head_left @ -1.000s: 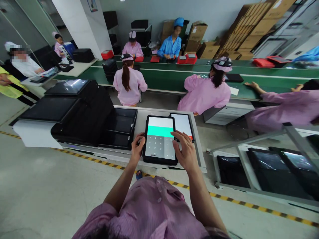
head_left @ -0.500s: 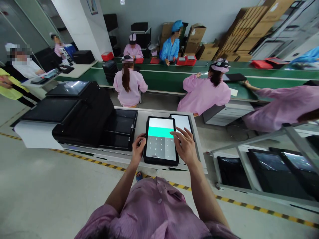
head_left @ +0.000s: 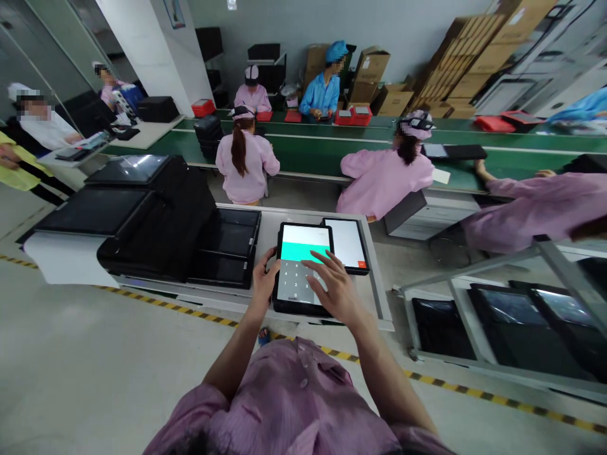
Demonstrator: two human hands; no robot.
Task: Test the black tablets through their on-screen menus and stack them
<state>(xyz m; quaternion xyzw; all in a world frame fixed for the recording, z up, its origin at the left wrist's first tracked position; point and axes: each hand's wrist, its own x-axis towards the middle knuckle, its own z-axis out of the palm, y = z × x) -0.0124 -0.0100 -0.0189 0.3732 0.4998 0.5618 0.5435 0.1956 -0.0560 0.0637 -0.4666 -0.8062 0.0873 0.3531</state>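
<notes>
A black-framed tablet (head_left: 294,252) lies tilted up slightly on the white cart top, showing a calculator-like keypad with a turquoise band. My left hand (head_left: 263,278) grips its left edge, thumb on the front and fingers at the side. Over the right part of the screen is my right hand (head_left: 337,285), fingers spread and pointing at the keypad; whether a fingertip touches the glass I cannot tell. Behind and to the right, partly covered by the first, lies a second tablet (head_left: 345,240) with a white screen and a small orange patch in its corner.
Stacked black devices (head_left: 156,221) and black trays (head_left: 230,237) occupy the cart's left side. A metal rack (head_left: 446,284) with more black devices stands at right. Ahead, several people sit along a green workbench (head_left: 303,148). Yellow-black tape (head_left: 180,307) crosses the floor.
My right hand has moved left and slightly down across the keypad, uncovering more of the second tablet. My left hand stays at the tablet's edge. At the bench, a co-worker's reaching hand has shifted.
</notes>
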